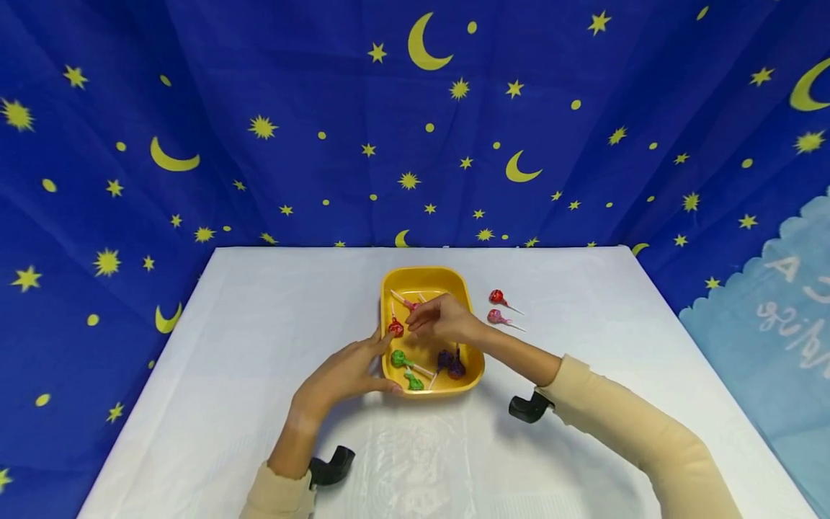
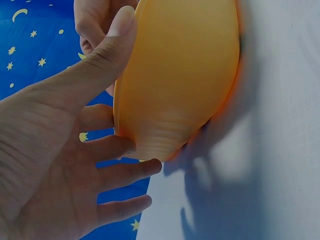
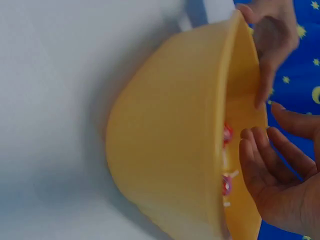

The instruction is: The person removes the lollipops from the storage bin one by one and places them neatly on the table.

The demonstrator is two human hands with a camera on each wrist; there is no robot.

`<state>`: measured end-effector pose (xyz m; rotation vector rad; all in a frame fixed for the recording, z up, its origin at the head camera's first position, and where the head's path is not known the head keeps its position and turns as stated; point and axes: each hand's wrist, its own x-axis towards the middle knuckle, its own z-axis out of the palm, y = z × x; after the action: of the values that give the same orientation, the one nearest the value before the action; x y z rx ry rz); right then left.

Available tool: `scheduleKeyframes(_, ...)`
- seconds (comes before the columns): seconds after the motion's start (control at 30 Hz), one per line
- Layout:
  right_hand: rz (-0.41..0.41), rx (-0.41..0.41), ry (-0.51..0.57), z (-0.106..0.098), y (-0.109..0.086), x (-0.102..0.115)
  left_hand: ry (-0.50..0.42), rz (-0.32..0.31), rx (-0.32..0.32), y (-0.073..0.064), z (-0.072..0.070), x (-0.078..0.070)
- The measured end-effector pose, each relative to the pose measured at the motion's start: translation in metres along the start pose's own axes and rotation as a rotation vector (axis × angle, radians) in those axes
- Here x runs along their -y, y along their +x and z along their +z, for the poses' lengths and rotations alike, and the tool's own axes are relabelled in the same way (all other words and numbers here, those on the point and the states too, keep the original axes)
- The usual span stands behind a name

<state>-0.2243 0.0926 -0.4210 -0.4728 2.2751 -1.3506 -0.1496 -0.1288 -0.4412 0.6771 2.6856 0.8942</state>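
Observation:
A yellow tub (image 1: 428, 272) stands on the table with lollipops in it. My left hand (image 1: 350, 367) rests at its near left corner, thumb along the near rim and one finger over the left rim. In the left wrist view its fingers (image 2: 125, 176) spread fairly straight. My right hand (image 1: 444, 319) is over the tub's middle, fingers loosely bent; in the right wrist view the thumb stands apart and nothing shows between. Close to it lie a red lollipop (image 1: 396, 329) and a pink lollipop (image 1: 411, 305). Green lollipops (image 1: 398, 358) and dark purple lollipops (image 1: 457, 369) lie nearer me.
Right of the tub, a red lollipop (image 1: 497, 297) and a pink lollipop (image 1: 496, 316) lie on the white-covered table (image 1: 570, 303). A blue cloth (image 1: 324, 173) with yellow moons and stars hangs behind. Black wrist mounts (image 1: 528, 409) stick out by both sleeves.

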Motion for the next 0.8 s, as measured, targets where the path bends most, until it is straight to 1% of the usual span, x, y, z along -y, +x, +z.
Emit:
scheduleKeyframes(0.07, 0.021, 0.001, -0.044, 0.005, 0.003, -0.001, -0.005, 0.007, -0.003, 0.001, 0.0, 0.0)
scheduleKeyframes(0.17, 0.047, 0.004, -0.087, 0.01, 0.005, -0.002, -0.012, 0.001, 0.001, 0.001, -0.001, 0.0)
scheduleKeyframes(0.3, 0.066, 0.018, -0.072, 0.017, 0.007, -0.004, -0.027, -0.009, 0.015, 0.001, 0.0, 0.001)
scheduleKeyframes(0.4, 0.076, 0.037, -0.059, 0.02, 0.011, -0.007, -0.022, -0.006, 0.012, 0.001, -0.002, 0.001)
scheduleKeyframes(0.47, 0.091, 0.045, -0.084, 0.023, 0.013, -0.01, -0.018, -0.002, 0.004, 0.002, -0.002, 0.001)
scheduleKeyframes(0.57, 0.087, 0.054, -0.138, 0.026, 0.015, -0.012, -0.018, 0.007, -0.001, 0.002, -0.002, 0.001)
scheduleKeyframes(0.8, 0.051, 0.1, -0.156, 0.033, 0.012, -0.015, -0.032, 0.014, 0.017, 0.001, 0.002, 0.002)
